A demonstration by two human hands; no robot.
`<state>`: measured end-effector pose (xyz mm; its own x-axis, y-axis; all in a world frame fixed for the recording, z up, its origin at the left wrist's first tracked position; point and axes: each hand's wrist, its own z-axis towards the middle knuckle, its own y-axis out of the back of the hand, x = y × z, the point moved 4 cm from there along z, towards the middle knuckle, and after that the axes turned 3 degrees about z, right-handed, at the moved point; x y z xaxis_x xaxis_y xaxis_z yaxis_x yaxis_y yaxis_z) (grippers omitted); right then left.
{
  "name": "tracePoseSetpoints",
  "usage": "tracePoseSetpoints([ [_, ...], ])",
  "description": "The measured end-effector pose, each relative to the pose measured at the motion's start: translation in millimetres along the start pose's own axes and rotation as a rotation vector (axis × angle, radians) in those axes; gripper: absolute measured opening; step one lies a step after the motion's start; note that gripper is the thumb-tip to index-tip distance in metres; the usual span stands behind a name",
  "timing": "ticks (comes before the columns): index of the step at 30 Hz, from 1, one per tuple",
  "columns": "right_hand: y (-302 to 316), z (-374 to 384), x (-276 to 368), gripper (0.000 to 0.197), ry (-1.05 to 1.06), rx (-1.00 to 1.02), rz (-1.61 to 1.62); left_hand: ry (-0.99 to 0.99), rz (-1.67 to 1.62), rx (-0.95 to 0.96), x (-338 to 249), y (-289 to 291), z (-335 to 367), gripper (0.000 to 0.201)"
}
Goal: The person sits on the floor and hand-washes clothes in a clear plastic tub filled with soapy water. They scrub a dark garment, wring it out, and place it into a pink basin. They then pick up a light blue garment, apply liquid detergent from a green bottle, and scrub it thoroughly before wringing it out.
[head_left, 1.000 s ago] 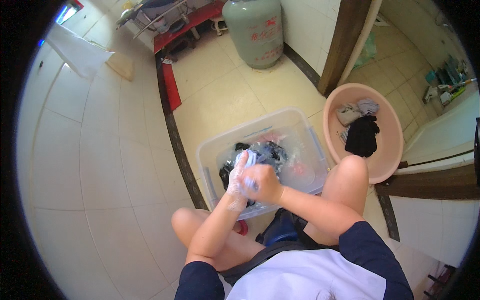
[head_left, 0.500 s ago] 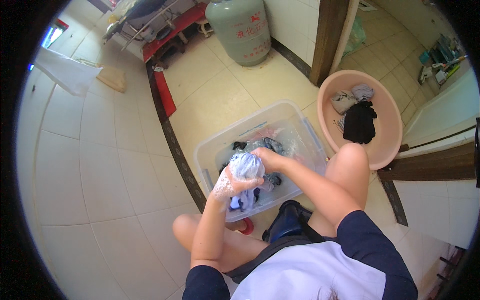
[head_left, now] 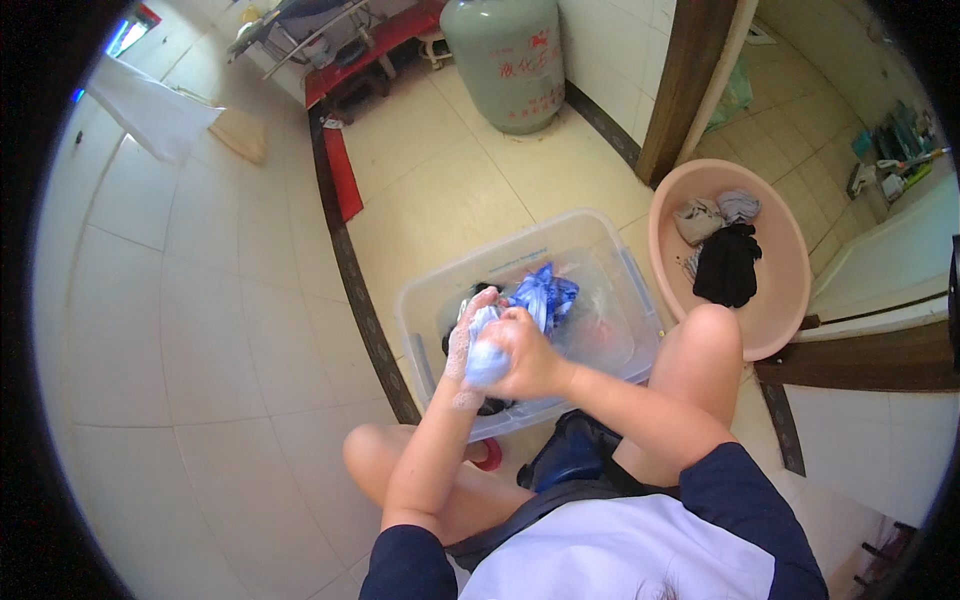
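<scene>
Over the clear plastic tub (head_left: 628,262), a wet blue cloth (head_left: 543,297) is bunched between my two hands. Its paler, soapy part (head_left: 487,362) bulges out below my right hand (head_left: 527,362), whose fingers are curled over it. Suds coat my left hand (head_left: 461,350), which supports the cloth from the left side with its fingers pointing away from me. The darker blue end spreads beyond my knuckles, low over the water. Dark pieces of laundry (head_left: 452,338) lie in the tub, partly hidden by my hands.
A pink basin (head_left: 785,250) with black cloth (head_left: 727,265) and several pale cloths stands right of the tub. Beyond are a grey-green gas cylinder (head_left: 510,70) and a red low shelf (head_left: 375,55). A tiled wall (head_left: 215,345) rises on the left; my knees flank the tub.
My right hand has come nearer and folded over the cloth; it was at the cloth's far side before. The darker blue part now extends past my hands over the far side.
</scene>
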<state>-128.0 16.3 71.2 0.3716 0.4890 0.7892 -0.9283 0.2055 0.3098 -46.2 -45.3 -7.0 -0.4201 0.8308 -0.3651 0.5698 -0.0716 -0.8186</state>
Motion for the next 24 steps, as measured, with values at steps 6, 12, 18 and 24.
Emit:
tracePoseSetpoints([
  [6, 15.5, -16.1, -44.7, 0.033, -0.408, -0.539, -0.015, -0.329, 0.366, -0.129, 25.4, 1.6, -7.5, 0.020],
  [12, -5.0, -31.6, -8.9, 0.036, 0.247, -0.166, -0.198, -0.208, 0.346, 0.026, 15.4, 23.0, 24.7, 0.015],
  [18, 17.1, -26.1, -50.4, 0.034, -0.145, -0.393, -0.169, -0.292, 0.341, -0.395, 8.9, -1.9, -2.7, 0.014],
  [24, 30.9, -0.4, -74.1, 0.038, -0.423, -0.195, 0.029, -0.415, 0.951, -0.143, -20.2, -40.1, -18.1, 0.036],
])
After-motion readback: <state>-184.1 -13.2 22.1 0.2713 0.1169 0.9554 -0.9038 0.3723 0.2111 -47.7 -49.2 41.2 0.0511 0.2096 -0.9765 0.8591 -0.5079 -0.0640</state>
